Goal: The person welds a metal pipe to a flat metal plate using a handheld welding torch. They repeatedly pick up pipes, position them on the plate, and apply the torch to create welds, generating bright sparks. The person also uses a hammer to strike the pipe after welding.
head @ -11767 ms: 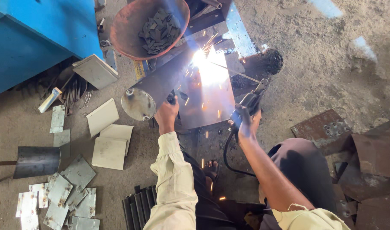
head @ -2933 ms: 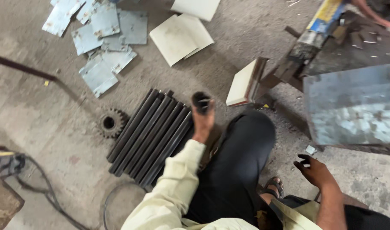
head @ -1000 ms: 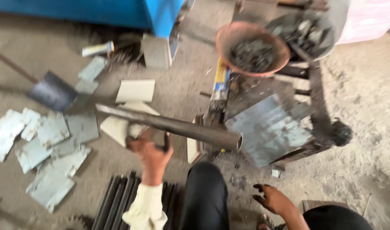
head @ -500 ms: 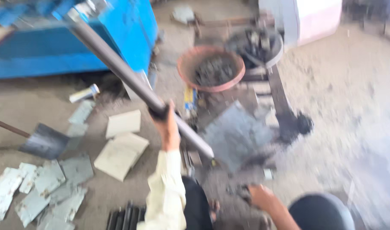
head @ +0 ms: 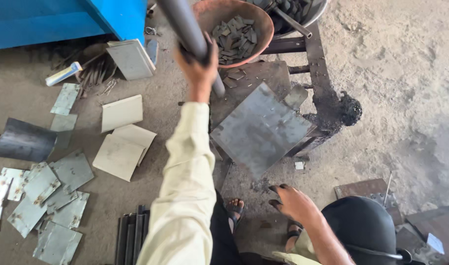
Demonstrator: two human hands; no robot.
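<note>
Pipe [head: 187,29] — top cut off — gripped by left hand [head: 197,64].

A dark grey steel pipe [head: 187,29], a rust-orange round pan [head: 264,24], a bright blue metal cabinet [head: 62,19], cream square tiles [head: 120,130].

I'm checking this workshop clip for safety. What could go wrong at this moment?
The left hand alone grips a long pipe raised over the bowl of scrap; it might slip or swing into it. The sandalled foot sits exposed below. The right hand hovers bare near the steel plate and its edges.
</note>
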